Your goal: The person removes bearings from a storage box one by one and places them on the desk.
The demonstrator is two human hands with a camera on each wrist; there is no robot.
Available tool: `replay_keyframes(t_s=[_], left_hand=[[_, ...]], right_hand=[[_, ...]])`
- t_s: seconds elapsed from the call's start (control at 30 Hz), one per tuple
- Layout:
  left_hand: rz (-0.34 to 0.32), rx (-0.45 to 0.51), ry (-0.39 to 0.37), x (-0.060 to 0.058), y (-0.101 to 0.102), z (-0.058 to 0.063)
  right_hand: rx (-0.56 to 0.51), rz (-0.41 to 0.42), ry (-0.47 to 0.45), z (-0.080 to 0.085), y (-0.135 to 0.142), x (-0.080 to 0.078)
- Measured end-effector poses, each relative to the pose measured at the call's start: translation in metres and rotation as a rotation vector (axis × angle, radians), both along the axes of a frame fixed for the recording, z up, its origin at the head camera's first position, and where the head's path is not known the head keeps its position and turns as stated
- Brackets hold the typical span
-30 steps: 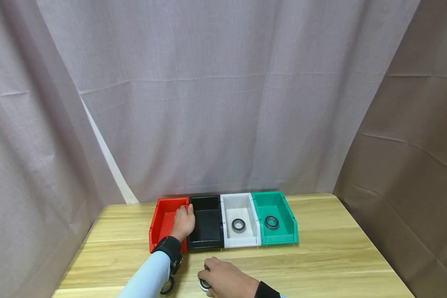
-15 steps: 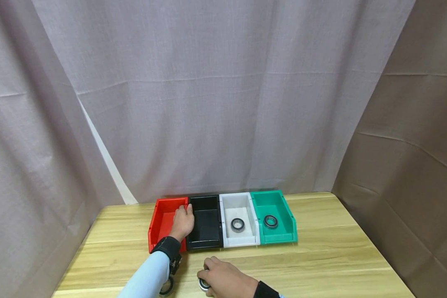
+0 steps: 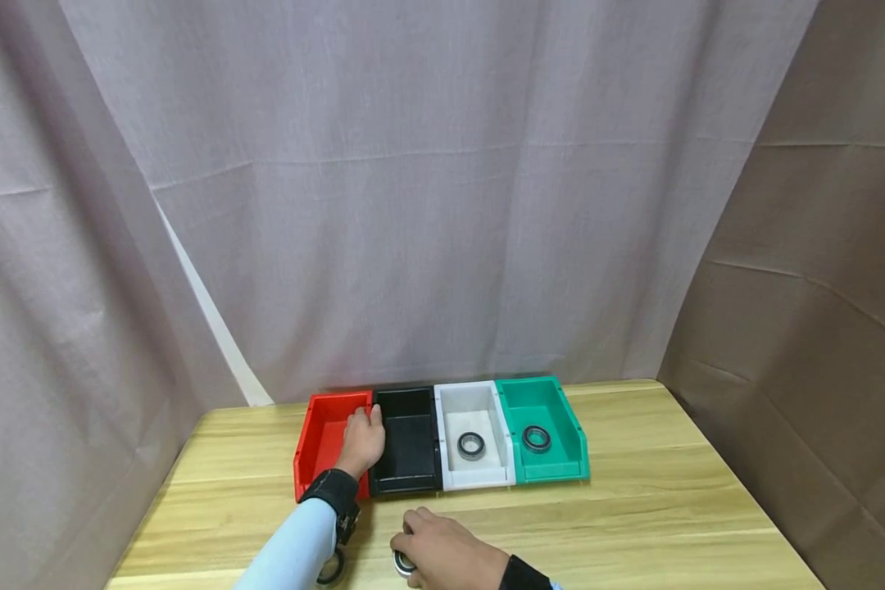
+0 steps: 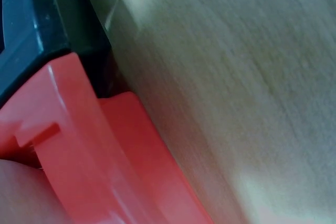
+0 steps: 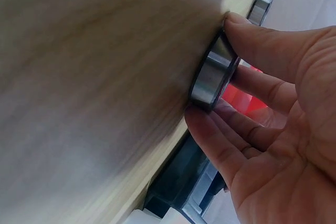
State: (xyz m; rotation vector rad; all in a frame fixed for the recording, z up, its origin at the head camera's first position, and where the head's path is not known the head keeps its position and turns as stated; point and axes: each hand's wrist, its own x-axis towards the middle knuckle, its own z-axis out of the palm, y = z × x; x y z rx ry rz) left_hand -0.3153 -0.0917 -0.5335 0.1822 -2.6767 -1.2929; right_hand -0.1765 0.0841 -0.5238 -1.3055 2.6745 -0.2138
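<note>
My right hand (image 3: pixel 450 551) pinches a ball bearing (image 3: pixel 404 563) low at the wooden table, near its front edge. In the right wrist view, the thumb (image 5: pixel 262 45) and fingertips grip the steel rim of that bearing (image 5: pixel 212 74) at the tabletop. My left hand (image 3: pixel 363 442) rests over the shared wall of the red bin (image 3: pixel 306 447) and the black bin (image 3: pixel 407 451). Its fingers reach down on the red side and their tips are hidden, so I cannot tell what they hold. Another bearing (image 3: pixel 331 567) lies beside the left sleeve.
Joined in the same row are a white bin (image 3: pixel 479 401) and a green bin (image 3: pixel 534 401), with one bearing (image 3: pixel 471 446) in the white and one bearing (image 3: pixel 537 439) in the green. Grey curtains (image 3: pixel 428 205) hang behind the table (image 3: pixel 634 508).
</note>
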Motion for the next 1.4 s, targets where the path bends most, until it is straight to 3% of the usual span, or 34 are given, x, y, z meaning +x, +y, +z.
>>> replay_keyframes(t_s=[0.1, 0.37, 1.0, 1.07, 1.2, 1.3, 1.4], left_hand=[[0.009, 0.006, -0.008, 0.001, 0.0, -0.001], [-0.005, 0.013, -0.063, -0.002, 0.0, 0.002], [0.001, 0.024, -0.05, 0.001, -0.001, 0.003], [0.006, -0.012, -0.004, -0.005, -0.005, -0.008], [-0.002, -0.036, 0.008, -0.006, -0.007, -0.007], [-0.017, -0.026, -0.03, 0.0, -0.003, 0.005], [0.0, -0.067, -0.009, -0.002, -0.003, 0.0]], right_hand=[[-0.003, 0.011, 0.028, 0.0, 0.0, 0.001], [0.005, -0.008, 0.001, 0.0, -0.001, 0.001], [-0.013, -0.023, -0.034, -0.003, -0.001, 0.001], [-0.014, -0.023, -0.044, -0.003, -0.002, 0.001], [-0.016, -0.025, -0.066, 0.0, -0.002, -0.001], [-0.045, -0.044, -0.091, 0.003, 0.001, -0.001], [-0.123, -0.051, -0.076, 0.006, 0.007, -0.003]])
